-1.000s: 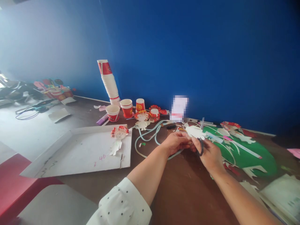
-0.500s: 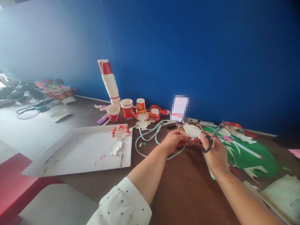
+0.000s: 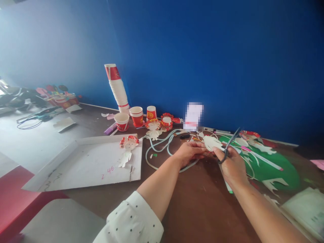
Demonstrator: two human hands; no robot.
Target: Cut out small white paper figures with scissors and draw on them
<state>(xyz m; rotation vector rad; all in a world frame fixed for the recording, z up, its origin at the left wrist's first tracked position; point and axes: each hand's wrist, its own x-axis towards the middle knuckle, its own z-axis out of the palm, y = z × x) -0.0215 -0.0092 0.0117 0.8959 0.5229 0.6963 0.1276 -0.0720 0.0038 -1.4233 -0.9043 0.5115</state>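
Observation:
Between my two hands is a white paper cutout (image 3: 212, 143) with a cut, jagged outline. My left hand (image 3: 191, 150) pinches its left side, fingers closed and partly hidden. On its right edge press the thumb and fingers of my right hand (image 3: 231, 162), which also carries a pair of scissors (image 3: 231, 141) by the dark handles, blades pointing up and away from the cutout. A similar paper figure with a red curled fringe (image 3: 130, 145) lies on the white cardboard tray (image 3: 88, 168) to the left. Another fringed figure (image 3: 153, 128) rests by the cups.
A tall leaning stack of paper cups (image 3: 118, 91) stands against the blue wall, with red cups (image 3: 137, 116) beside it. A pale blue cable (image 3: 152, 161) loops on the table. On the right are a green sheet (image 3: 283, 165), markers (image 3: 263, 158) and paper scraps (image 3: 274, 184).
The paper cutout has turned and shifted slightly right in my hands. The scissors have tilted, and my left fingers have straightened a little along the paper's edge.

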